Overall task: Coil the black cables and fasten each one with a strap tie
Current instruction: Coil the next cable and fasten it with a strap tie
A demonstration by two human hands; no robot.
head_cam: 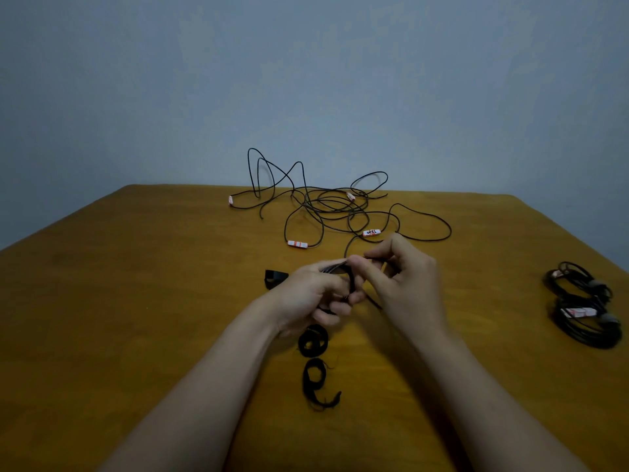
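Observation:
My left hand [313,294] grips a small bundle of black cable [350,282] over the middle of the wooden table [136,267]. My right hand [405,284] pinches the same cable just right of the left hand's fingers. From there the cable runs up into a loose tangle of black cables [326,206] with white and red labels at the far side. Two rolled black strap ties [313,340] [315,374] lie below my hands. Another black strap piece [274,278] sits left of my left hand.
Two coiled, fastened black cables [582,301] lie stacked near the table's right edge. A blue-grey wall stands behind the table. Bare wood spreads along the left side of the table and in the near right corner.

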